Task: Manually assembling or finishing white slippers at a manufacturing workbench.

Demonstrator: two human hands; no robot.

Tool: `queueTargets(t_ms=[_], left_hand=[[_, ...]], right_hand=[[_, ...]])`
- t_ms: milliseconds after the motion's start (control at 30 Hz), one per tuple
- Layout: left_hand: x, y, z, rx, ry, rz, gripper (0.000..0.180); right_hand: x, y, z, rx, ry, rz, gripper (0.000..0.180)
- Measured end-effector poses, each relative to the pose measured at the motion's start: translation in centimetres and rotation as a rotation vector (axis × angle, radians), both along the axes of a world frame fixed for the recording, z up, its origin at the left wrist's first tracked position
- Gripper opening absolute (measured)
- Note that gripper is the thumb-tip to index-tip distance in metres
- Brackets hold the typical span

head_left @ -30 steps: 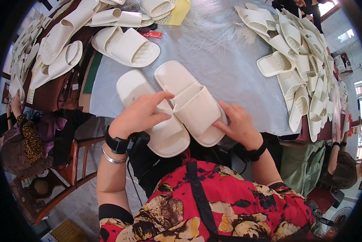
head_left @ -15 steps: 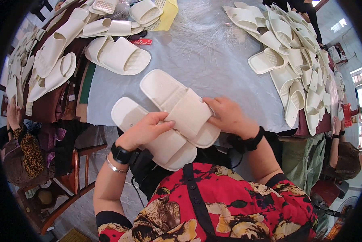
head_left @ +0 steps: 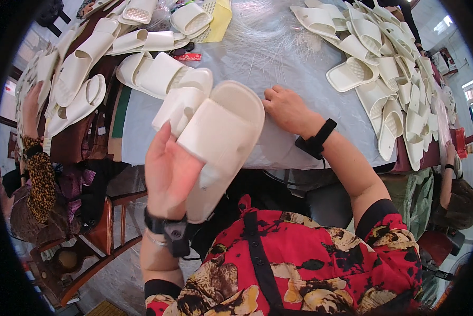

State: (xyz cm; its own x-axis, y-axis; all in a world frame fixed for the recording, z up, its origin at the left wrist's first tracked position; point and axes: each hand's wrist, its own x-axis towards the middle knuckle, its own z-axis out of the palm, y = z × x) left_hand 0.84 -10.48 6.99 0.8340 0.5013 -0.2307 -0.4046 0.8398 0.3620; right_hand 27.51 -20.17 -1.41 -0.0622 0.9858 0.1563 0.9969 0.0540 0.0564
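The left hand (head_left: pixel 169 174) held a pair of cream slippers (head_left: pixel 215 134) stacked together, raised above the table edge, fingers wrapped around them from beneath. The right hand (head_left: pixel 286 108) rested on the grey table (head_left: pixel 278 52), fingers curled loosely, gripping nothing. More slippers (head_left: pixel 389 68) lay piled to the right.

Viewpoint: you are seeing from a single head-worn fisheye camera.
Facing: it is looking steeply down over your chest at the counter (head_left: pixel 299 58).
Nearness: it is sitting close above your raised left hand (head_left: pixel 168 171).
Edges: straight lines are bending toward the rim.
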Motion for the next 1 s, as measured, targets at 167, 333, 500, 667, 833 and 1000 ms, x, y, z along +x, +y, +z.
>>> queueTargets(t_ms=[167, 333, 500, 667, 833, 1000], left_hand=[[5.6, 1.2, -1.7, -0.163, -0.110, 0.193, 0.052], [8.1, 0.7, -4.4, -0.178, 0.124, 0.034, 0.050], [6.2, 0.9, -5.3, -0.124, 0.236, -0.052, 0.043], [7.7, -0.2, -5.8, -0.161, 0.091, 0.057, 0.050], [9.6, -1.5, -6.4, -0.184, -0.098, 0.027, 0.053], [6.8, -2.0, -6.9, -0.081, 0.173, -0.219, 0.042]], right_hand=[[-0.7, 0.5, 0.9, -0.049, -0.072, 0.042, 0.010], [1.2, -1.3, 1.1, -0.224, -0.023, 0.097, 0.007], [1.5, -5.3, 1.4, -0.175, 0.108, 0.098, 0.004], [0.5, -8.5, 2.0, -0.104, 0.124, 0.014, 0.005], [-2.6, -8.5, 4.4, 0.164, 0.313, 0.108, 0.008], [-7.3, -9.3, 6.2, 0.368, 0.589, 0.177, 0.015]])
